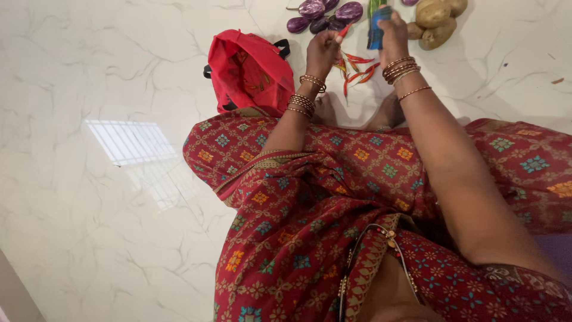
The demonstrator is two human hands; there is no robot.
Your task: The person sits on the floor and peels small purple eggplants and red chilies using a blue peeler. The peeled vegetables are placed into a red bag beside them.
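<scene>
Pinching a red chilli (344, 30) between its fingertips, the left hand (322, 50) hovers over a loose heap of red chillies (357, 70) on the white marble floor (89, 89). Just beside it, the right hand (393, 33) grips a blue-handled tool (375, 30). Purple aubergines (325, 15) lie just beyond the left hand, potatoes (438, 21) beside the right, a red bag (250, 68) near the left wrist.

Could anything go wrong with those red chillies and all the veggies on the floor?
Maybe. The left hand pinches a red chilli, so its sting could rub onto skin or eyes. The loose chillies lie right beside the bare feet, so one might get squashed. The potatoes sit unboxed on the smooth marble floor and could roll away.
</scene>
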